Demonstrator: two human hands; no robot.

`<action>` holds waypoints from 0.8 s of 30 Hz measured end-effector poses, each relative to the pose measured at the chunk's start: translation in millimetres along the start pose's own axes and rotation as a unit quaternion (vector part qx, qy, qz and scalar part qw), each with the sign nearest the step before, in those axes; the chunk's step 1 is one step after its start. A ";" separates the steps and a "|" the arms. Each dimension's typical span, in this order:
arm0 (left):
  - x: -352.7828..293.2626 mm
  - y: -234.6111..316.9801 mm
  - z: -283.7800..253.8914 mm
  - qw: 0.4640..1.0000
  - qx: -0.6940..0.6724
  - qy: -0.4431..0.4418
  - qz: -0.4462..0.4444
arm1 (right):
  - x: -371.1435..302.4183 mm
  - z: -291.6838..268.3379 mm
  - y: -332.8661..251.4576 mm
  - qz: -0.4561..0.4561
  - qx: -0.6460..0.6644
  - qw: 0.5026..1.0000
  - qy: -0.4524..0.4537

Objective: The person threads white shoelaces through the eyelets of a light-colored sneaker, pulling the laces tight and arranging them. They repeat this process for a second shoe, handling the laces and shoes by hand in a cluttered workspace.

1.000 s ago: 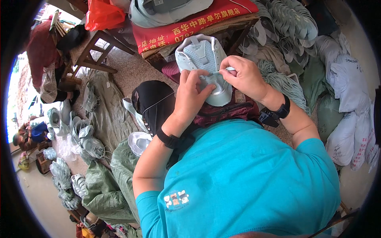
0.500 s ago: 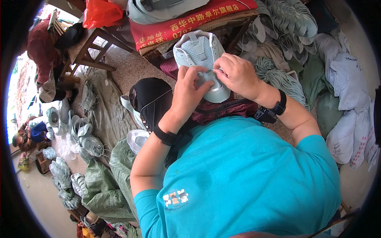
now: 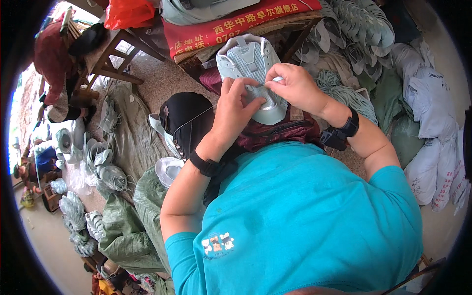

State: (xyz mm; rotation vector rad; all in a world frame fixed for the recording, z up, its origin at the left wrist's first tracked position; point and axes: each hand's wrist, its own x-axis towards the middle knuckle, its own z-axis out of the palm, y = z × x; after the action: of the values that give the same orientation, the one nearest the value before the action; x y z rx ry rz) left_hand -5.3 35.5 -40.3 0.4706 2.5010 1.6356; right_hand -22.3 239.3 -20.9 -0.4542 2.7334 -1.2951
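A pale grey-green shoe upper point(image 3: 270, 116) lies before me, its rounded toe nearest my body and its collar pointing away. My left hand point(image 3: 235, 105) is curled over its left side, thumb and fingers closing on the front part near the lacing area. On the opposite side my right hand point(image 3: 296, 88) is closed in a pinch just above the upper. A small whitish bit point(image 3: 278, 79) shows at those fingers, too small to identify. Both sets of fingertips nearly meet over the vamp. Beneath the shoe is a maroon cloth item with a zip point(image 3: 290, 132).
A wooden table point(image 3: 290, 23) with a red printed cloth stands just ahead. Heaped shoe uppers point(image 3: 361, 22) and a bundle of pale laces point(image 3: 346, 96) lie right, beside white sacks point(image 3: 432, 101). Green sacks point(image 3: 125, 231) and more uppers lie left. A person in dark red point(image 3: 51, 61) is far left.
My right hand has shifted and turned slightly, and a whitish bit now shows at its fingers. My left hand keeps its hold on the upper. The view has shifted a little.
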 end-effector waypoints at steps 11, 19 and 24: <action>-1.3 -0.6 0.2 1.000 0.002 0.001 0.011 | -3.1 -0.7 0.7 -0.022 0.052 0.998 0.033; 2.5 2.5 -8.3 0.997 0.057 -0.044 0.029 | -5.9 4.3 -0.2 -0.174 -0.162 0.969 0.061; 1.0 0.6 -7.9 0.998 0.038 -0.041 0.029 | -1.5 4.1 4.4 -0.056 0.007 0.998 0.006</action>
State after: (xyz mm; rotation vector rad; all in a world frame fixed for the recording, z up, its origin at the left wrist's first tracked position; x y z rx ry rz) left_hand -8.2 29.2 -36.5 0.6126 2.5175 1.5126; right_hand -21.0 239.3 -27.0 -0.6093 2.7421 -1.3448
